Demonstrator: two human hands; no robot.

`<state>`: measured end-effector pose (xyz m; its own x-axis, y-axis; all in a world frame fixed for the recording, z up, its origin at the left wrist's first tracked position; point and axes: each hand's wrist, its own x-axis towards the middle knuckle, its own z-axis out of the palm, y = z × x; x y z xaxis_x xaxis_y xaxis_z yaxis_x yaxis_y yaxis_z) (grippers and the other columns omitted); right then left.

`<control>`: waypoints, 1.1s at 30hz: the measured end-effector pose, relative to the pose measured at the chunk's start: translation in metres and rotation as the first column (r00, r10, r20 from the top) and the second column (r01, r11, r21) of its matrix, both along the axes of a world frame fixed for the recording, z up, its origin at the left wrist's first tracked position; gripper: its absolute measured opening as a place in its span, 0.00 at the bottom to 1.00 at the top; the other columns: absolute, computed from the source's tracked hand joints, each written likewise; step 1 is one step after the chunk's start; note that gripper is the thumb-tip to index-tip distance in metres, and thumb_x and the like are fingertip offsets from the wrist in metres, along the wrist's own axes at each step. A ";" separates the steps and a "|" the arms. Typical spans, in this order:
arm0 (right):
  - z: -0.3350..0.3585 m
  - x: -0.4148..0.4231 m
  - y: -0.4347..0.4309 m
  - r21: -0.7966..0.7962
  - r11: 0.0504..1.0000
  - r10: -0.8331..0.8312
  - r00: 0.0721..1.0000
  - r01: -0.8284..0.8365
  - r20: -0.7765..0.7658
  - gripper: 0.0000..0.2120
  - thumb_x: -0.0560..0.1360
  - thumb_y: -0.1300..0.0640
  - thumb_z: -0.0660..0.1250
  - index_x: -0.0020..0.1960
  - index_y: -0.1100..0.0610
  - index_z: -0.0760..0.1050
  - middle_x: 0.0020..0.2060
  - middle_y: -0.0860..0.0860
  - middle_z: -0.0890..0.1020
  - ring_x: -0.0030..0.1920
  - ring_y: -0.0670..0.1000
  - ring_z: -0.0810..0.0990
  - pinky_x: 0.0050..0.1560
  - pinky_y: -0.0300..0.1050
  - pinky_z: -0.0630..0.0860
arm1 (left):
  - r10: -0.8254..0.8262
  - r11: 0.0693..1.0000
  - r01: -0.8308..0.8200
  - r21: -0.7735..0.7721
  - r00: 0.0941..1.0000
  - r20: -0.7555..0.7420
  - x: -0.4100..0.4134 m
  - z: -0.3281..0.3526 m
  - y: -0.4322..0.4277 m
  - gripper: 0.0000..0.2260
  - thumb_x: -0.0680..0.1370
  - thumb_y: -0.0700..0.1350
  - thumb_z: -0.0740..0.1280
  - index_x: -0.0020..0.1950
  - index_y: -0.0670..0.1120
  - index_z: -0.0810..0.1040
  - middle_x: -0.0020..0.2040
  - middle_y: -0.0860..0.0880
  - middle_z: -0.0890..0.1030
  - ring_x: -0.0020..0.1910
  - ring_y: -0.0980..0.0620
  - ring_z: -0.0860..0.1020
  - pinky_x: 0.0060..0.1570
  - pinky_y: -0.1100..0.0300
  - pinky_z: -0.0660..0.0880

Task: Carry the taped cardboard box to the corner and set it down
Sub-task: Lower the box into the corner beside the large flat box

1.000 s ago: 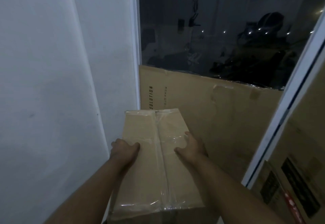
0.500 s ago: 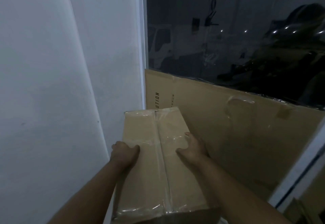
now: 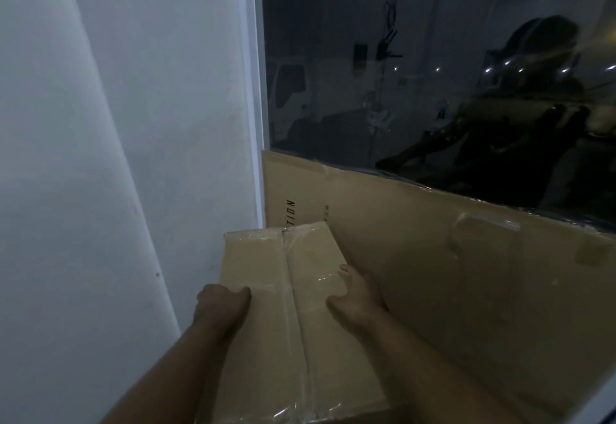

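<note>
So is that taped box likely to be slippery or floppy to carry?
Probably stiff: the cardboard box keeps flat faces and crisp edges. The glossy tape down its top could be slick. The left hand and right hand grip opposite sides, suggesting some bulk.

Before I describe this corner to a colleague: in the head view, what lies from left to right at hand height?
White wall → left hand → taped cardboard box → right hand → flat cardboard sheet leaning under the dark window.
</note>
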<state>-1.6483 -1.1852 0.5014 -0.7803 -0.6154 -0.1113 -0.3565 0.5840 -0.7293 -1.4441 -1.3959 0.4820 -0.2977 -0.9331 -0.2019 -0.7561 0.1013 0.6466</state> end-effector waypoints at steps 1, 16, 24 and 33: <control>-0.001 -0.001 -0.009 0.001 1.000 -0.001 1.000 0.001 0.005 0.44 0.64 0.45 0.73 0.81 0.42 0.69 0.78 0.53 0.74 0.80 0.56 0.70 0.79 0.46 0.70 | 0.005 1.000 -0.005 -0.003 1.000 -0.002 -0.002 -0.001 -0.008 0.40 0.74 0.64 0.70 0.70 0.31 0.76 0.67 0.33 0.80 0.64 0.32 0.82 0.63 0.42 0.82; -0.003 -0.023 -0.099 -0.001 0.998 0.061 0.997 -0.061 0.043 0.40 0.71 0.49 0.79 0.81 0.46 0.71 0.77 0.56 0.74 0.79 0.58 0.70 0.74 0.43 0.68 | 0.141 0.990 -0.141 -0.004 0.990 -0.026 -0.020 -0.010 -0.065 0.47 0.73 0.66 0.74 0.77 0.33 0.66 0.74 0.34 0.72 0.71 0.33 0.77 0.65 0.44 0.77; -0.001 -0.052 -0.136 0.030 0.989 0.142 0.989 -0.143 0.045 0.41 0.70 0.44 0.79 0.80 0.45 0.70 0.75 0.58 0.73 0.78 0.60 0.69 0.77 0.47 0.69 | 0.204 0.979 -0.204 -0.005 0.979 -0.027 -0.032 -0.012 -0.074 0.50 0.74 0.70 0.72 0.78 0.33 0.65 0.75 0.33 0.72 0.71 0.33 0.77 0.67 0.41 0.79; -0.018 -0.087 -0.159 0.040 0.976 0.211 0.975 -0.214 0.064 0.43 0.69 0.44 0.80 0.81 0.48 0.70 0.76 0.57 0.75 0.78 0.60 0.72 0.78 0.51 0.70 | 0.248 0.969 -0.248 0.001 0.969 -0.012 -0.048 -0.025 -0.071 0.49 0.74 0.71 0.71 0.78 0.34 0.65 0.75 0.34 0.71 0.72 0.33 0.76 0.69 0.40 0.78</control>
